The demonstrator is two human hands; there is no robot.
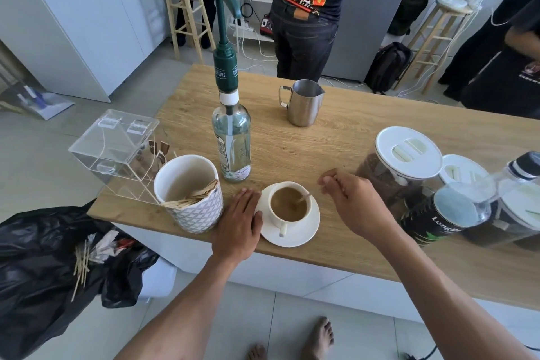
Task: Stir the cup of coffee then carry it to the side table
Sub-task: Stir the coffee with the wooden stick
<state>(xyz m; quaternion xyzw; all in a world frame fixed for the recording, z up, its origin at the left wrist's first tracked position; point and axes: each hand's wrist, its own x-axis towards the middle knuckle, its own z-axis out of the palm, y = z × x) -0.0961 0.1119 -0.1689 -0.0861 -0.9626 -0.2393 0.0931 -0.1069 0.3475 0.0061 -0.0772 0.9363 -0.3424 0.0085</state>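
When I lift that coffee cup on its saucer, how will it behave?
The cup looks nearly full, so coffee may slosh. It sits loose on the saucer and could slide if tilted. The stir stick leaning inside may shift or fall out.

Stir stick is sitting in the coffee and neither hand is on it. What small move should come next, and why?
Probably the right hand should pinch the top of the stir stick, which leans on the cup rim towards it. That hand hovers beside it, empty. The left hand already lies flat against the saucer edge to steady it.
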